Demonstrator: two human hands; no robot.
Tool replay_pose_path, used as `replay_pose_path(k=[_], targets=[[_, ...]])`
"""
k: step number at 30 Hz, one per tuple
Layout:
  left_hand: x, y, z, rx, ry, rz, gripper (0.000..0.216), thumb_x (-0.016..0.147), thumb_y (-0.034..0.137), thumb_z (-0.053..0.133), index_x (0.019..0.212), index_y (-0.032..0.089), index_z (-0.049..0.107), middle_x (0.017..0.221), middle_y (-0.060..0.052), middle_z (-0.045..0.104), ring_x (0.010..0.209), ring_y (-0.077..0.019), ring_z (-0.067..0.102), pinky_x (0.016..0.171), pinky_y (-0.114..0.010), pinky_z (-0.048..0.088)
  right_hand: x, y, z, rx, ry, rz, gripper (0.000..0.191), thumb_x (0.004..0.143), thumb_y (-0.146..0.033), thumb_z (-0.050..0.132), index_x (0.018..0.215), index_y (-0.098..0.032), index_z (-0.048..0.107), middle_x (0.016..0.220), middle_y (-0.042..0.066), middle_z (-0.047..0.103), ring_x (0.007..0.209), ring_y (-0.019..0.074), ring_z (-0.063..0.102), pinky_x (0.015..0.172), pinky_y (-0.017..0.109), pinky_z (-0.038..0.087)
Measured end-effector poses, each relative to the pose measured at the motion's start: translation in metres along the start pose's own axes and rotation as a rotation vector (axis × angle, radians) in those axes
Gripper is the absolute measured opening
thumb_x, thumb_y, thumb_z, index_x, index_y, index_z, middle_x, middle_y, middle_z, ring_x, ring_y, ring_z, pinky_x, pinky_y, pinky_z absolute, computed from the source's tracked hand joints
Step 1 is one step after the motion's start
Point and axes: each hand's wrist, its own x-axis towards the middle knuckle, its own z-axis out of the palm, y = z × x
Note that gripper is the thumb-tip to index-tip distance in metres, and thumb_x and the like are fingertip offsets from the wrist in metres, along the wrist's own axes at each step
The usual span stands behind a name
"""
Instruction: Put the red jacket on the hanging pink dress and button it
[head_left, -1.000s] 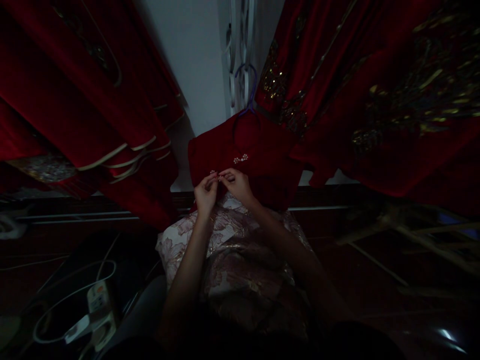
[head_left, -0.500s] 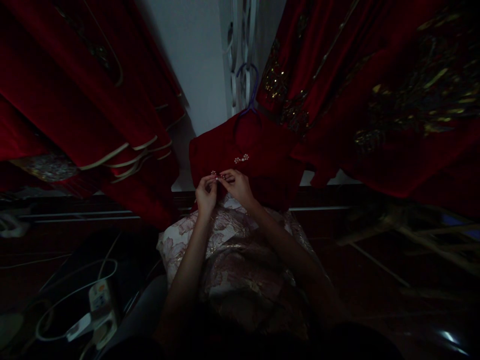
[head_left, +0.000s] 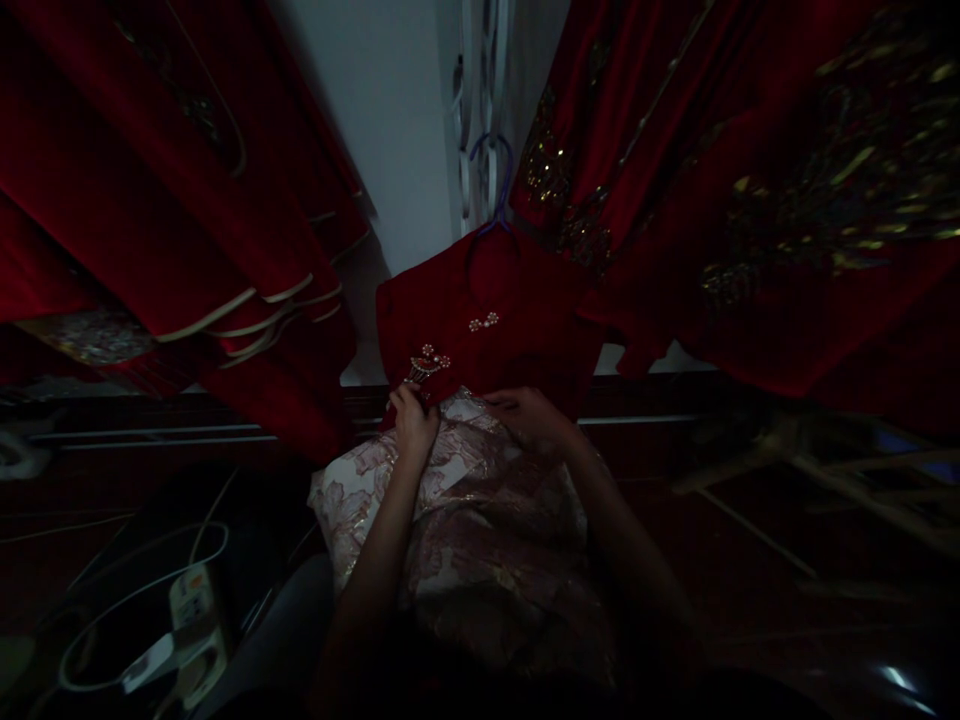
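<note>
One red garment [head_left: 427, 310] is hanging from one purple hanger [head_left: 501, 213] and is bearing two beaded ornaments: a clasp [head_left: 484, 322] below its neckline, a tasselled piece [head_left: 429, 362] towards its lower left. At its lower-left edge, the left hand [head_left: 414, 425] is curling half closed beside the tassels; at its lower edge, the right hand [head_left: 531, 415] is extending its fingers over floral cloth [head_left: 442, 490]. Whether either grip is grasping anything, I cannot tell.

hands [head_left: 414, 428]: grip unclear in shadow | red drape [head_left: 97, 160]: cut off, left edge | gold decoration [head_left: 862, 195]: blurred
</note>
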Motion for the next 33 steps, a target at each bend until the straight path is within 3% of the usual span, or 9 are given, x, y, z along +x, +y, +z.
replay_pose_path(k=[4, 10, 12, 16, 18, 20, 25, 29, 33], targets=[[0.01, 0.011, -0.019, -0.061, 0.177, 0.103, 0.051, 0.066, 0.004, 0.051, 0.114, 0.02, 0.052, 0.115, -0.01, 0.048, 0.104, -0.0233, 0.056, 0.094, -0.037, 0.046, -0.003, -0.004, 0.002, -0.132, -0.06, -0.019, 0.042, 0.081, -0.032, 0.063, 0.122, -0.024, 0.063, 0.116, 0.006, 0.069, 0.101, 0.022, 0.067, 0.089, 0.035, 0.053], [-0.008, 0.033, -0.025, -0.283, 0.344, 0.33, 0.036, 0.074, 0.002, 0.045, 0.101, 0.019, 0.06, 0.109, -0.005, 0.06, 0.109, -0.0189, 0.055, 0.102, -0.037, 0.041, 0.006, 0.003, 0.012, -0.269, 0.242, -0.05, 0.045, 0.081, -0.03, 0.063, 0.125, -0.018, 0.056, 0.112, 0.011, 0.065, 0.09, 0.0165, 0.065, 0.082, 0.03, 0.052], [-0.02, 0.031, -0.011, -0.326, 0.278, 0.335, 0.032, 0.076, 0.004, 0.047, 0.1, 0.019, 0.06, 0.106, -0.005, 0.059, 0.106, -0.0182, 0.056, 0.099, -0.036, 0.043, 0.009, 0.012, 0.015, -0.315, 0.279, -0.049, 0.042, 0.081, -0.027, 0.063, 0.122, -0.019, 0.057, 0.109, 0.01, 0.063, 0.087, 0.0158, 0.063, 0.081, 0.03, 0.051], [-0.036, 0.019, 0.019, -0.317, -0.077, 0.369, 0.028, 0.077, 0.012, 0.059, 0.103, 0.021, 0.061, 0.102, -0.005, 0.058, 0.099, -0.0176, 0.057, 0.089, -0.031, 0.048, 0.014, 0.026, 0.021, -0.355, 0.268, -0.035, 0.031, 0.079, -0.02, 0.062, 0.11, -0.02, 0.06, 0.103, 0.007, 0.062, 0.086, 0.015, 0.062, 0.081, 0.029, 0.05], [-0.038, 0.013, 0.026, -0.339, -0.113, 0.347, 0.022, 0.08, 0.019, 0.061, 0.101, 0.021, 0.062, 0.102, -0.006, 0.057, 0.095, -0.0163, 0.058, 0.082, -0.028, 0.05, 0.015, 0.029, 0.024, -0.359, 0.294, -0.029, 0.023, 0.078, -0.018, 0.062, 0.102, -0.02, 0.061, 0.099, 0.006, 0.062, 0.084, 0.0144, 0.061, 0.079, 0.028, 0.049], [-0.037, 0.01, 0.027, -0.395, -0.039, 0.284, 0.012, 0.085, 0.023, 0.055, 0.094, 0.02, 0.063, 0.102, -0.006, 0.054, 0.09, -0.0139, 0.057, 0.074, -0.024, 0.05, 0.017, 0.03, 0.027, -0.349, 0.341, -0.034, 0.016, 0.077, -0.019, 0.063, 0.093, -0.02, 0.06, 0.092, 0.004, 0.062, 0.081, 0.0139, 0.061, 0.076, 0.027, 0.048], [-0.035, 0.005, 0.027, -0.344, 0.166, 0.116, 0.021, 0.079, 0.016, 0.059, 0.099, 0.018, 0.055, 0.102, -0.006, 0.049, 0.076, -0.0113, 0.054, 0.065, -0.023, 0.05, 0.018, 0.025, 0.027, -0.167, 0.369, -0.053, 0.012, 0.075, -0.026, 0.066, 0.081, -0.021, 0.058, 0.075, -0.001, 0.062, 0.069, 0.0126, 0.06, 0.065, 0.024, 0.046], [-0.035, 0.004, 0.029, -0.226, 0.138, 0.135, 0.025, 0.078, 0.017, 0.061, 0.103, 0.019, 0.054, 0.102, -0.007, 0.05, 0.084, -0.0155, 0.055, 0.077, -0.03, 0.05, 0.014, 0.007, 0.022, 0.083, 0.382, -0.029, 0.024, 0.071, -0.038, 0.072, 0.077, -0.02, 0.057, 0.072, -0.001, 0.064, 0.068, 0.0131, 0.062, 0.063, 0.024, 0.048], [-0.035, 0.002, 0.031, -0.165, 0.106, 0.156, 0.021, 0.084, 0.021, 0.057, 0.105, 0.019, 0.059, 0.102, -0.008, 0.05, 0.093, -0.019, 0.055, 0.086, -0.034, 0.049, 0.009, -0.018, 0.026, 0.401, 0.246, -0.036, 0.03, 0.066, -0.04, 0.076, 0.077, -0.019, 0.058, 0.078, 0.001, 0.068, 0.073, 0.0134, 0.065, 0.068, 0.026, 0.051]])
